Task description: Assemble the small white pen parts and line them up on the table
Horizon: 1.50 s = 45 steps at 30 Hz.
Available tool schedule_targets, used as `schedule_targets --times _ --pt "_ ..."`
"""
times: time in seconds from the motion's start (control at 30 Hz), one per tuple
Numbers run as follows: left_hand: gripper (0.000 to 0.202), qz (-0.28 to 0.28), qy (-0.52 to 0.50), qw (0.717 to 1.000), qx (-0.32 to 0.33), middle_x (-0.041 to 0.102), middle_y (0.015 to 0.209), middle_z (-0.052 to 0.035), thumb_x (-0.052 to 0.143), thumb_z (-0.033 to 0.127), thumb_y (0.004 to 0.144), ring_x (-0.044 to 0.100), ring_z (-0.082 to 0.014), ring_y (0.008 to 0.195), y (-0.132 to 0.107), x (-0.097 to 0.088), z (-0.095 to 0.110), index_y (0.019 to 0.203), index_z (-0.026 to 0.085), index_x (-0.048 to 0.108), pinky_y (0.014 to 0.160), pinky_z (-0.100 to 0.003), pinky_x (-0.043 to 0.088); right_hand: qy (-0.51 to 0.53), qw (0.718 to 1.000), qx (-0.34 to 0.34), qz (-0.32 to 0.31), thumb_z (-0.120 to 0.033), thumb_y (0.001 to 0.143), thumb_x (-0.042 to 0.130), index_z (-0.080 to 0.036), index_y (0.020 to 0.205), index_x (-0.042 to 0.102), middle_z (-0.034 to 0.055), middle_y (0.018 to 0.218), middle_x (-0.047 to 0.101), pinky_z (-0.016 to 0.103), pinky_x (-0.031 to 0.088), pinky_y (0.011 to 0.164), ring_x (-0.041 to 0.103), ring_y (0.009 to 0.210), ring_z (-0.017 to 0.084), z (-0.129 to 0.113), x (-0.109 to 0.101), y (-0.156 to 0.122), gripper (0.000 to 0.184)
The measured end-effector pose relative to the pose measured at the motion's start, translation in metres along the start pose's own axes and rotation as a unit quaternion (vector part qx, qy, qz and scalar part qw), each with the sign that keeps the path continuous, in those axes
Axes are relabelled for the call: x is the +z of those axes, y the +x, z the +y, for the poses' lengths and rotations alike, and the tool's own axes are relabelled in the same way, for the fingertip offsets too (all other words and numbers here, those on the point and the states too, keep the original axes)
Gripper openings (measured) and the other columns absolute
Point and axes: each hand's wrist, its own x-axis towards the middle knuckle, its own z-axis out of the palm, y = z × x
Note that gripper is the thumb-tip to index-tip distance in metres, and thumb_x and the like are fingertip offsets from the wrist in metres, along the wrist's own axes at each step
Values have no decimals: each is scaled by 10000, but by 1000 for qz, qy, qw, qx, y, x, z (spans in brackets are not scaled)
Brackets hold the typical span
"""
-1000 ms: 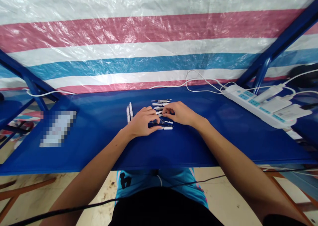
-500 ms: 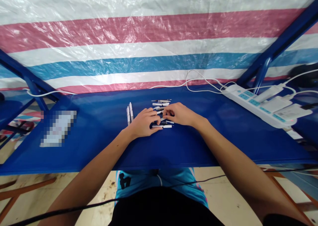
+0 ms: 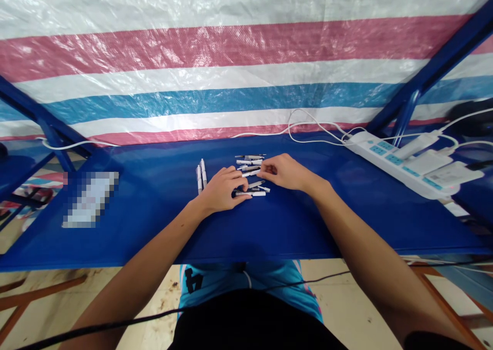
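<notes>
A loose pile of white pens and thin pen parts [image 3: 249,162] lies on the blue table in front of me. My left hand [image 3: 223,190] rests at the pile's left side, its thumb and curled fingers apart around the near pens. A white pen [image 3: 259,194] pokes out by that thumb. From the right, my right hand [image 3: 284,172] reaches in with thumb and fingertips pinched at the end of a slim white pen piece [image 3: 251,174]. Left of the pile, two white pens [image 3: 201,175] lie side by side, beyond my left hand.
A white power strip [image 3: 400,162] with plugged-in chargers lies at the right. A white cable [image 3: 308,140] loops along the table's back edge. On the left lies a blurred-out flat item [image 3: 90,198]. Blue metal bars [image 3: 433,62] and a striped sheet [image 3: 231,42] stand behind.
My right hand has shifted slightly right, its fingertips now at the white piece's end. Some near pen parts lie differently. My left hand has hardly moved.
</notes>
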Motion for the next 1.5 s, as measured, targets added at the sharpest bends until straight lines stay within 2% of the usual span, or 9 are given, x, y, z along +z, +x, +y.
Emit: schedule_targets --times 0.07,0.2,0.3,0.4,0.53,0.73,0.97,1.2,1.5 --pt "222 -2 -4 1000 -4 654 845 -40 624 404 978 575 -227 853 0 0 0 876 210 657 913 -376 454 -1 1000 7 -15 -344 895 626 -184 659 642 -4 597 602 282 344 640 501 575 129 3 -8 -2 285" --pt "237 -5 -13 1000 -9 660 851 -40 621 421 976 585 -227 851 0 -1 0 874 211 660 948 -390 457 25 994 33 -100 -442 827 706 -187 675 711 -4 575 600 291 350 618 513 579 140 7 -18 -6 297" --pt "241 -2 -21 1000 -4 663 852 -37 610 421 982 587 -221 835 -1 -1 -1 875 210 657 991 -406 449 33 989 56 -130 -408 798 731 -189 717 761 -1 598 614 295 350 613 521 591 143 6 -18 -6 235" --pt "242 1 -21 1000 0 660 841 -40 611 414 981 585 -221 826 0 -1 -2 867 205 654 969 -396 455 25 989 52 -139 -341 791 729 -192 741 782 -7 599 609 291 348 610 517 589 139 5 -14 -4 166" --pt "243 0 -13 1000 -3 654 823 -42 614 413 979 580 -227 833 1 0 -2 863 204 655 909 -376 464 4 990 37 -135 -281 800 718 -188 765 792 -17 595 586 282 343 608 506 574 129 1 -10 -2 124" --pt "225 2 -12 1000 -3 654 810 -33 620 391 978 576 -213 801 0 -1 0 857 205 650 936 -383 456 -5 992 19 -122 -246 804 718 -196 790 798 -21 602 572 285 324 614 497 579 129 -3 -6 -3 96" --pt "217 0 -7 1000 -6 650 794 -32 623 385 977 577 -214 791 1 -2 0 860 205 653 888 -369 464 -5 999 20 -36 -282 857 700 -196 869 765 -27 646 555 281 282 636 468 598 122 -2 -5 -2 108" --pt "211 9 -16 1000 -6 658 797 -18 620 382 977 605 -210 798 0 -1 -1 845 218 637 1024 -413 449 -43 997 18 -56 -252 858 732 -204 847 746 -31 628 542 261 278 613 484 592 120 -4 2 0 52" --pt "249 7 1 1000 -10 645 786 -29 615 399 985 592 -216 797 0 1 -1 832 203 634 915 -384 470 -63 994 52 -71 -247 871 722 -207 817 735 -30 605 538 271 295 625 475 587 127 -9 1 0 69"
